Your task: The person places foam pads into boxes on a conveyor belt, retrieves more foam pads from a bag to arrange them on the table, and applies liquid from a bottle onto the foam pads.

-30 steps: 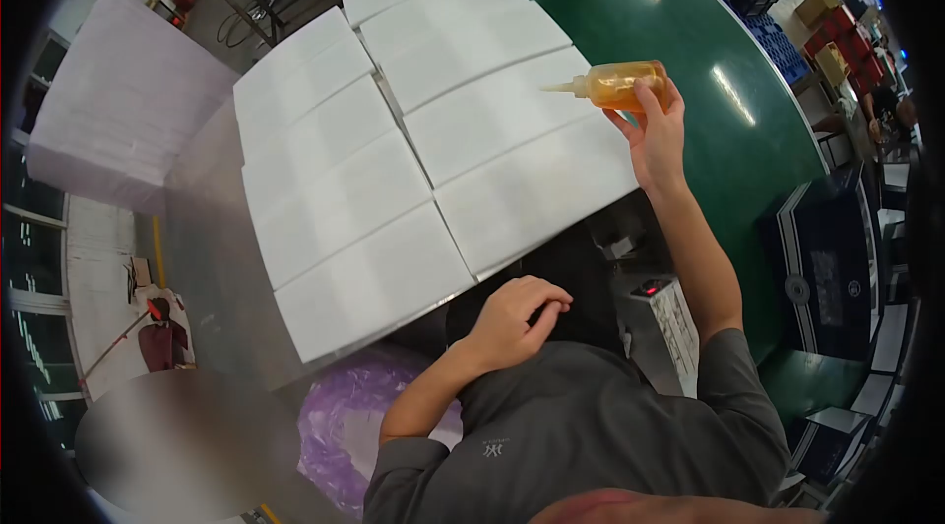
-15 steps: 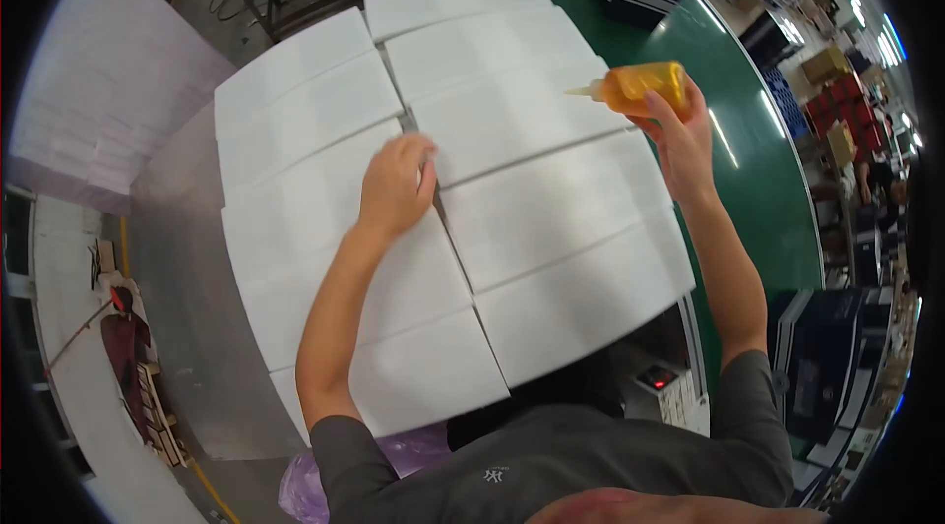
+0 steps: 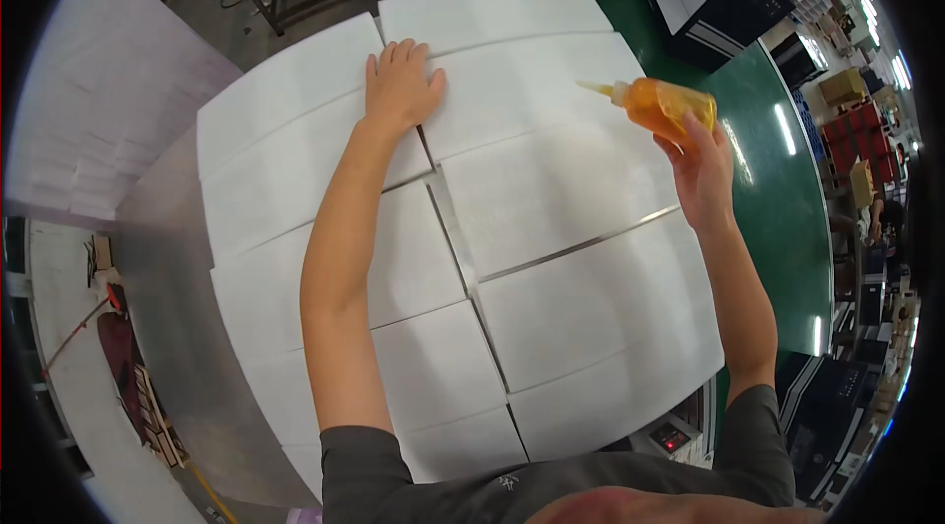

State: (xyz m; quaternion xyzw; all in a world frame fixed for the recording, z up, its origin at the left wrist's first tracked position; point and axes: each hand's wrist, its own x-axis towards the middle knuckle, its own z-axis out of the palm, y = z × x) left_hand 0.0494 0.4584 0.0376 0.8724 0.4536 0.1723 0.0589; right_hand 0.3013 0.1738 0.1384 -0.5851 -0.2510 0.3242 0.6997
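Several white foam-like sheets (image 3: 561, 189) lie in two columns with narrow gaps between them. My left hand (image 3: 402, 89) rests across the gap toward the far end, fingers spread over the edges of the sheets on both sides. In my right hand (image 3: 704, 175) is a squeeze bottle (image 3: 669, 111) of amber liquid, gripped near its base. The bottle lies nearly level above the right column, its pale nozzle pointing left and slightly up. Its tip looks apart from the sheets.
A bare metal tabletop (image 3: 167, 327) shows left of the sheets. Behind it stands a tall pale stack (image 3: 108, 81). Dark boxed units (image 3: 724, 2) stand on the green floor (image 3: 787, 229) to the right. A small device with a red display (image 3: 671, 438) sits at the near right.
My left hand has moved farther away along the middle gap, and its fingers have spread. The bottle has shifted slightly right and nearer in view. The whole view has shifted too.
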